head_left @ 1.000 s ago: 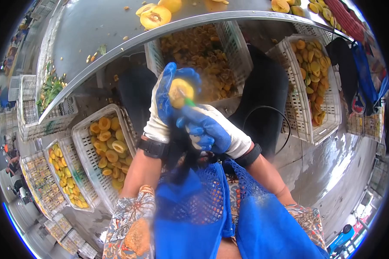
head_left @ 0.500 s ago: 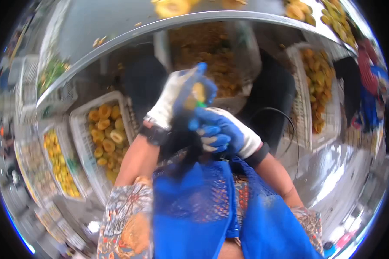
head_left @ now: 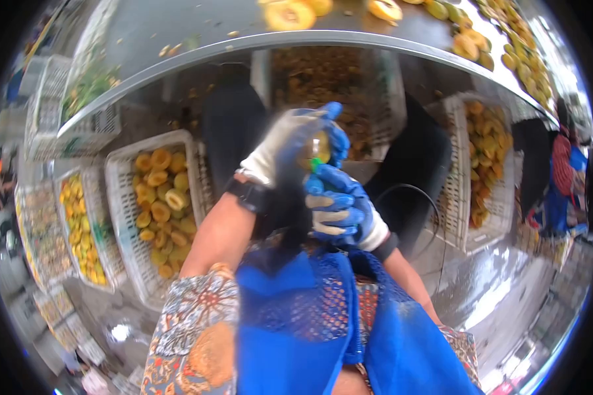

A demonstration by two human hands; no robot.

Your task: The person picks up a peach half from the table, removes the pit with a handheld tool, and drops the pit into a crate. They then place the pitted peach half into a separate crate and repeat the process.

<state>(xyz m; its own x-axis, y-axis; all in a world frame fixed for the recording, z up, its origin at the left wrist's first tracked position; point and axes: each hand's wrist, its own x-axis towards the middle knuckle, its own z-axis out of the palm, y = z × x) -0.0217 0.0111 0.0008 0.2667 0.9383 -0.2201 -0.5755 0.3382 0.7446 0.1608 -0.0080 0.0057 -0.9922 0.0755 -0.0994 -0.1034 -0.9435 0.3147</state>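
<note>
My left hand (head_left: 296,141), in a white glove with a blue palm, is closed around a yellow-green fruit (head_left: 321,141) held out over my lap. Just below it, my right hand (head_left: 342,207), gloved the same way, is wrapped round a small tool with a green part (head_left: 315,163) showing at its top, right against the fruit. The rest of that tool is hidden in the fist, so its exact kind does not show. A dark watch sits on my left wrist.
A metal table (head_left: 197,29) with halved fruit (head_left: 290,14) crosses the top. Beneath it stands a crate of brown scraps (head_left: 319,85). Crates of orange fruit flank me, left (head_left: 112,178) and right (head_left: 458,171). A person in red (head_left: 563,161) is at far right.
Both hands have shifted slightly right and down in the view, still together on the fruit and the tool. The surroundings have also shifted a little as the head moved.
</note>
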